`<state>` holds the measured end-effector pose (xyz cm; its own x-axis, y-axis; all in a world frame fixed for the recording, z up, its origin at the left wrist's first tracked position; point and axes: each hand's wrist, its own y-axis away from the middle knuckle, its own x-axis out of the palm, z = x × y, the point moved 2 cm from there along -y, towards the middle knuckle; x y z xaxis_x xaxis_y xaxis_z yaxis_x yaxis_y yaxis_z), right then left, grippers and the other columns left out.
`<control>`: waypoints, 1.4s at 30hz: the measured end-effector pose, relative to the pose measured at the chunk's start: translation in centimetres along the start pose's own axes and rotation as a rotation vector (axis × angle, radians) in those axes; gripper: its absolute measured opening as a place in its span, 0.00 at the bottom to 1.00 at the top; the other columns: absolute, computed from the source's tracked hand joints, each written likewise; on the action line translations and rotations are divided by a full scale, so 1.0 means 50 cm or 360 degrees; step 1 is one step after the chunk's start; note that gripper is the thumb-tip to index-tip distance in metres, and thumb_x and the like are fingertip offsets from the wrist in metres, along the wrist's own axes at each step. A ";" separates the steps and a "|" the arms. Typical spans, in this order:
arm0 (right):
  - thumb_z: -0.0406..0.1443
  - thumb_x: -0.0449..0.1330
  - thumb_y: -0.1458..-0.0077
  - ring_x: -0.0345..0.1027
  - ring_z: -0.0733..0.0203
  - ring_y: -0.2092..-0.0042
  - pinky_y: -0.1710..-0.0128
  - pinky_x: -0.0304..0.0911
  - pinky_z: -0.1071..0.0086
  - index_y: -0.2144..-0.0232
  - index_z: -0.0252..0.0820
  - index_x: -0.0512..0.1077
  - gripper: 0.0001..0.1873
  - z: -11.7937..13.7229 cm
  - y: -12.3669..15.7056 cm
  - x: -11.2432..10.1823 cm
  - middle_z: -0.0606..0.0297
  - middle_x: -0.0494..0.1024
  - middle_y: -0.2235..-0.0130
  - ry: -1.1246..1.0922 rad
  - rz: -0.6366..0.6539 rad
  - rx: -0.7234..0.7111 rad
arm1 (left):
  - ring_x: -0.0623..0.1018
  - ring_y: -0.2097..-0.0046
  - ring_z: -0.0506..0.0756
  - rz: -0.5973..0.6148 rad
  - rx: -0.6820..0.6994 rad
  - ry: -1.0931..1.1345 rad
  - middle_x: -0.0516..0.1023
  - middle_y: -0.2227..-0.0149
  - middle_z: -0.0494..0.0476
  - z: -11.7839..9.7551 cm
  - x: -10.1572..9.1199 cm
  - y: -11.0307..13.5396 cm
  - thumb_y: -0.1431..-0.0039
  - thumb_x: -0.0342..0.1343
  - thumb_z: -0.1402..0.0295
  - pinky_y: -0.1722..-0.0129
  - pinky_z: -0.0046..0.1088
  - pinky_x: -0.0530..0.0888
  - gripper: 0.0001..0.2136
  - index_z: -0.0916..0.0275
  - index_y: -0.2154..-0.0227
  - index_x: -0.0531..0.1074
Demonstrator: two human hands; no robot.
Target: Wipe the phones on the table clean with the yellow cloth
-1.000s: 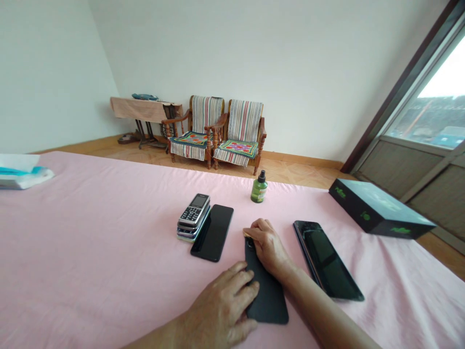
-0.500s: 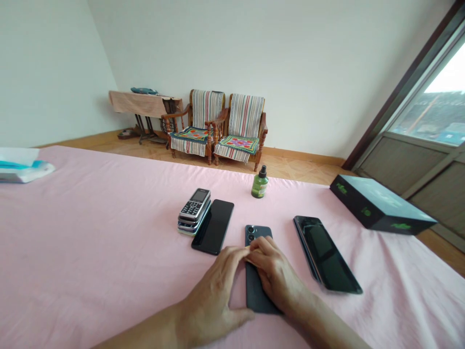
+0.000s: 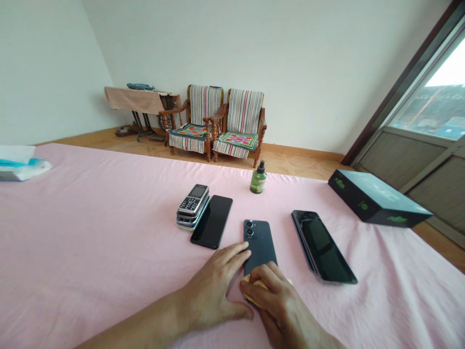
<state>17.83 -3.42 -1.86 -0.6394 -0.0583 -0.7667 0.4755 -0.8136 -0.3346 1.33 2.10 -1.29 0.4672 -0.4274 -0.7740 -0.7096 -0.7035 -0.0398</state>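
Observation:
A dark smartphone (image 3: 259,245) lies back up on the pink cloth, two camera rings at its top left corner. My right hand (image 3: 279,300) is closed around a folded yellow cloth (image 3: 259,291), pressed onto the lower part of the phone and hiding it. My left hand (image 3: 214,286) rests at the phone's left side, fingers stretched so the tips meet its left edge. Its thumb is spread apart, close to the phone's lower end.
Left of the phone are a black smartphone (image 3: 212,222) and a stack of keypad phones (image 3: 193,201). A green spray bottle (image 3: 258,178) stands behind. To the right lie stacked dark phones (image 3: 325,247) and a black box (image 3: 378,198). A tissue pack (image 3: 23,165) is far left.
My right hand has slid with the yellow cloth from near the cameras down to the phone's lower part, uncovering its upper back. My left hand stays beside the phone.

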 end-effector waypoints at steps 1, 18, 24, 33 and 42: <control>0.25 0.53 0.42 0.63 0.56 0.62 0.65 0.63 0.65 0.62 0.40 0.73 0.12 0.001 0.004 0.002 0.58 0.74 0.63 0.0009 -0.0012 -0.0025 | 0.59 0.35 0.64 0.0007 0.0000 -0.0010 0.57 0.35 0.67 0.000 -0.001 0.000 0.62 0.73 0.56 0.37 0.44 0.60 0.48 0.65 0.38 0.59; 0.25 0.54 0.41 0.66 0.58 0.64 0.67 0.64 0.68 0.56 0.44 0.73 0.15 0.004 0.024 -0.011 0.60 0.76 0.63 -0.0025 -0.0114 -0.0208 | 0.61 0.36 0.67 -0.0017 0.0074 -0.0038 0.58 0.35 0.69 0.001 -0.002 0.001 0.57 0.68 0.48 0.39 0.48 0.62 0.45 0.64 0.39 0.61; 0.25 0.53 0.41 0.67 0.57 0.62 0.66 0.66 0.67 0.56 0.43 0.72 0.15 -0.005 0.041 -0.020 0.59 0.76 0.63 -0.0041 -0.0034 -0.0133 | 0.61 0.36 0.65 -0.0055 0.0084 -0.0083 0.59 0.36 0.68 -0.001 0.000 0.006 0.52 0.68 0.53 0.38 0.46 0.62 0.40 0.64 0.39 0.61; 0.24 0.51 0.41 0.69 0.58 0.62 0.64 0.70 0.66 0.57 0.43 0.71 0.15 -0.048 0.107 -0.053 0.58 0.72 0.63 0.0078 -0.0143 0.0062 | 0.61 0.36 0.66 -0.0053 0.0081 -0.0129 0.59 0.36 0.69 -0.004 0.001 0.006 0.47 0.65 0.56 0.38 0.47 0.62 0.36 0.65 0.39 0.62; 0.23 0.51 0.43 0.69 0.58 0.60 0.63 0.68 0.68 0.61 0.44 0.74 0.17 -0.021 0.055 -0.022 0.59 0.73 0.62 -0.0096 -0.0212 0.0115 | 0.68 0.42 0.65 -0.0174 0.0203 -0.0100 0.69 0.43 0.67 -0.018 0.000 0.009 0.50 0.69 0.61 0.41 0.46 0.67 0.27 0.64 0.49 0.71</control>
<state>20.46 -5.00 -2.51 -0.7300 0.0200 -0.6832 0.3407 -0.8559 -0.3891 1.47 1.25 -0.72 0.5145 -0.3132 -0.7982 -0.7191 -0.6647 -0.2027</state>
